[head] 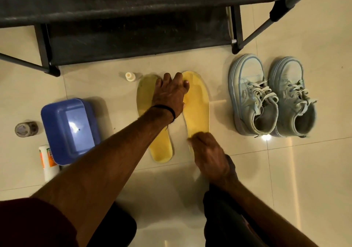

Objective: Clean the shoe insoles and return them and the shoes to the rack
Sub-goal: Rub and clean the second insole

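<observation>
Two insoles (198, 103) lie mid-frame, two shoes (272, 96) at right, one tub (70, 130) at left; left hand (170, 92) spread flat across both insoles' tops, right hand (209, 157) curled at the right insole's heel, blurred: grip unclear

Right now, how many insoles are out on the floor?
2. The left insole lies beside the blue tub, partly under the left hand. The right insole lies beside it, nearer the shoes, its heel end under the right hand.

Head camera, steep downward view, close over floor (285, 170).
</observation>
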